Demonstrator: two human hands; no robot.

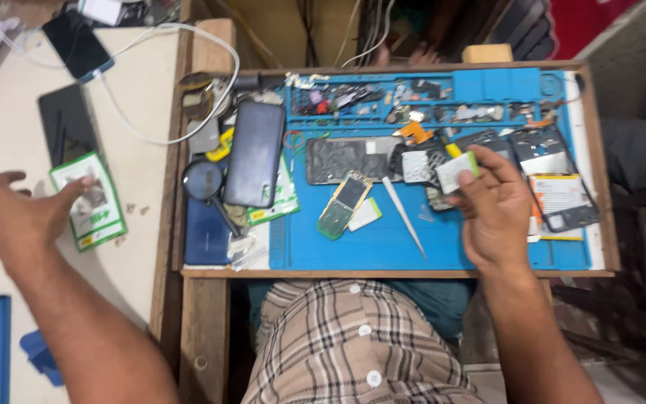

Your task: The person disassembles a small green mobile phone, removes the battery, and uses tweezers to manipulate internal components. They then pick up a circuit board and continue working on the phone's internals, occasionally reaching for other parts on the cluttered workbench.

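Head view: your right hand point(496, 213) pinches a small white and green part point(457, 172) between thumb and fingers above the blue repair mat point(353, 251); it may be a phone battery. Your left hand point(18, 217) lies open, fingertips on a green and white packet point(87, 198) on the side table point(140, 172), beside a dark phone point(66, 123).
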